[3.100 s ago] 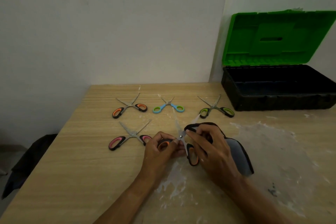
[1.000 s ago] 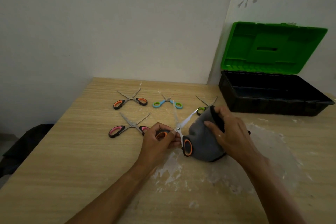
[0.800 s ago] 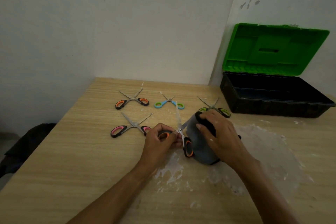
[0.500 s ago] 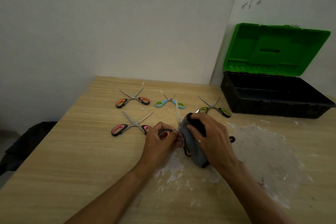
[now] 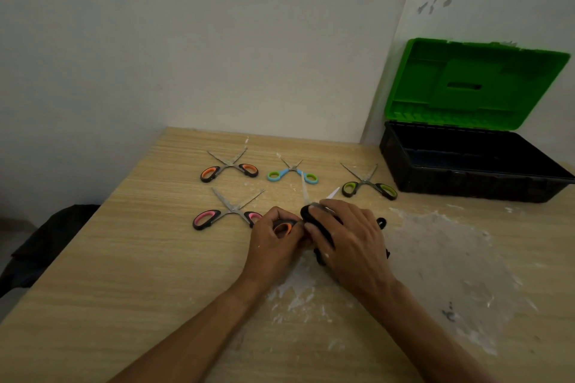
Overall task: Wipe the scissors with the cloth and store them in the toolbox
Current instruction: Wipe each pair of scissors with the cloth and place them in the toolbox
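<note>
Partly beneath cloth (image 5: 322,228), right grip (image 5: 350,241): scissors (image 5: 306,197)

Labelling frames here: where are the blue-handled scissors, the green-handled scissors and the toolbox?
blue-handled scissors (image 5: 273,176), head view, left blue loop
green-handled scissors (image 5: 386,190), head view, right green loop
toolbox (image 5: 473,185), head view, black front wall

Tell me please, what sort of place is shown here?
Probably a plain workroom or staged practice corner: a wooden table stands against bare white walls, an open toolbox with a green lid sits on it, and the pink-handled scissors and three more pairs lie in rows.
</note>
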`<state>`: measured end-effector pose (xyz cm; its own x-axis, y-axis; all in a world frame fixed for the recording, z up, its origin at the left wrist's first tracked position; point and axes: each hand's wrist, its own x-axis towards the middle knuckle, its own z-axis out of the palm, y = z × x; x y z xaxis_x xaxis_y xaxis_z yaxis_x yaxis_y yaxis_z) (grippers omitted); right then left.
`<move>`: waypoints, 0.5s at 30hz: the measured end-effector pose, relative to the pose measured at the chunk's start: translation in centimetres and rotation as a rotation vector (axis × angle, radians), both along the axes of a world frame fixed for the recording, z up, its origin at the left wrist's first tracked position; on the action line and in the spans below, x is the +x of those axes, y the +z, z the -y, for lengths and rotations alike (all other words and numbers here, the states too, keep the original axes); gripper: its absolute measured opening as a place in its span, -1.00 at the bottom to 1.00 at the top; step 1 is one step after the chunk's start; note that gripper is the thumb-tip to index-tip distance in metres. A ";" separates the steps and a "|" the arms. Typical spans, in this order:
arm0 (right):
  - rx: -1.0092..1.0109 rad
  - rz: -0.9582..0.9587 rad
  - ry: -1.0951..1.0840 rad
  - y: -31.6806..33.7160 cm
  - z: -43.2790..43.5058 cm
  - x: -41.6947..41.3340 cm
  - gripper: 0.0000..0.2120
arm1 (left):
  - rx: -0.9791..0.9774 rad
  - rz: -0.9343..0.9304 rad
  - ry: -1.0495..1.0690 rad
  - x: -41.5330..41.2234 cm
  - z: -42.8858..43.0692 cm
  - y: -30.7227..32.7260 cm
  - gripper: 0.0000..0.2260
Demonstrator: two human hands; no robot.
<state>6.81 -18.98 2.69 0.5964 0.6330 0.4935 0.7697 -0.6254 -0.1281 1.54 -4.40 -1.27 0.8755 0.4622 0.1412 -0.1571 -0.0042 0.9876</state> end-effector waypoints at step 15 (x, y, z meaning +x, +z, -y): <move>-0.033 0.076 0.182 2.0 -0.5 1.0 -0.71 | 0.028 0.035 -0.038 0.2 -0.3 -0.1 -0.96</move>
